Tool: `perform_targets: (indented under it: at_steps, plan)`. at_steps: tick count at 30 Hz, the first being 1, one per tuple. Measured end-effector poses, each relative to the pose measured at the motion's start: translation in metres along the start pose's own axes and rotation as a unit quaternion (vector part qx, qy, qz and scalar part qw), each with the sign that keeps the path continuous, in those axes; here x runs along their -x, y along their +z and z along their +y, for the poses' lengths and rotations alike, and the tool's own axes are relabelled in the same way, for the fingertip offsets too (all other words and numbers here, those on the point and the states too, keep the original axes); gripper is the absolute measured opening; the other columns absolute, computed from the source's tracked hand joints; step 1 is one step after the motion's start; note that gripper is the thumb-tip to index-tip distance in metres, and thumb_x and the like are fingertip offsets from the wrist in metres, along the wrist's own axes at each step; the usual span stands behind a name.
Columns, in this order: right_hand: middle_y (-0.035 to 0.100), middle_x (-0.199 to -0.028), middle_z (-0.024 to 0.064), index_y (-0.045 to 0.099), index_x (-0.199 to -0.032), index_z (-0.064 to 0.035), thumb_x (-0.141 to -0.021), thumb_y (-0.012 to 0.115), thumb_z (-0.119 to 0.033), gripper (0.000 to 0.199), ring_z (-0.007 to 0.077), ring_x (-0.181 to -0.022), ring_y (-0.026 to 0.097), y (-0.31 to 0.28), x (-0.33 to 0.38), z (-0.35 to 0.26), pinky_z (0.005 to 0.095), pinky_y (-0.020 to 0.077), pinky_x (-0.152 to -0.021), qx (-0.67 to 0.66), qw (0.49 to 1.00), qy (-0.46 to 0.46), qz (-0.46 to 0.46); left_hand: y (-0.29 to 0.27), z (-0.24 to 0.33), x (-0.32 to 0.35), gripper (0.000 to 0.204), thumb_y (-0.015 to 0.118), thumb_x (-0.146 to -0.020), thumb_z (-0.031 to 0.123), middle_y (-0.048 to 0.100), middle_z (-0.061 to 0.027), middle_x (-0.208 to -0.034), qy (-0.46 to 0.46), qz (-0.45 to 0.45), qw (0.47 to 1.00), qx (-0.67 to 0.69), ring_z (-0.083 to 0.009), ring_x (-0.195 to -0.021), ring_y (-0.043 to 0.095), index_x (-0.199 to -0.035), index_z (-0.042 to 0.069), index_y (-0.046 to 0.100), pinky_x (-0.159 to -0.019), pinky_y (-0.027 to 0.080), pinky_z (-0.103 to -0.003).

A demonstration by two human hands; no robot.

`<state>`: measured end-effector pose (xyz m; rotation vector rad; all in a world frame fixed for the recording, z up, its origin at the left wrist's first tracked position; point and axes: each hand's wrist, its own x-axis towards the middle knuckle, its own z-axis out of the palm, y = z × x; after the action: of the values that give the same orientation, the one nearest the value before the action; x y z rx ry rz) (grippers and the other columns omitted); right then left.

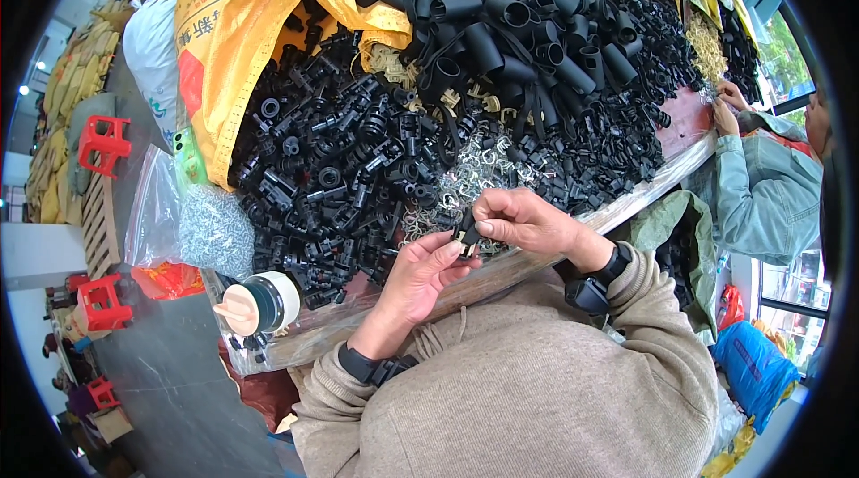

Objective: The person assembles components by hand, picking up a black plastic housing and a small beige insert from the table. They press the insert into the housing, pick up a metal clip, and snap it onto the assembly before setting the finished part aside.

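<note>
Near the table's front edge, my left hand (419, 279) and my right hand (530, 224) meet, both closed on a small black plastic part (470, 226). A pale or brass-coloured bit shows at its lower end, between the fingertips; the fingers cover much of the rest. Just beyond lies a heap of small silvery metal clips (479, 169). To its left spreads a large pile of black plastic fittings (327, 178). Short black tubes (514, 35) are heaped at the back, with smaller black pieces (617, 125) to the right.
A cup with a cream lid (258, 304) stands at the table's left corner, beside a clear bag of silvery small parts (216, 235). A yellow woven sack (228, 58) opens onto the pile. At the right, another person's sleeve (756, 196) reaches to the table. Red stools (105, 145) stand left.
</note>
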<state>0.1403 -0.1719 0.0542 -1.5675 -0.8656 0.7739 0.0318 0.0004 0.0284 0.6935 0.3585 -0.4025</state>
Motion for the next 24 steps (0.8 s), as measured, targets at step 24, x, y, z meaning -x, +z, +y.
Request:
perform_targets:
  at_steps: [24]
  plan:
    - [0.053, -0.066, 0.0063, 0.053, -0.079, -0.0010, -0.077, 0.060, -0.006, 0.009, 0.0134, -0.058, 0.052, 0.016, 0.002, 0.000, 0.0264, 0.0409, -0.051, 0.102, 0.987, -0.022, 0.119, 0.005, -0.003, -0.004, 0.023, 0.056, -0.083, 0.015, 0.061, -0.0096, -0.086, -0.019, 0.026, 0.999, -0.041, -0.0169, -0.076, 0.062, -0.099, -0.002, 0.055, -0.067, 0.051, -0.022]
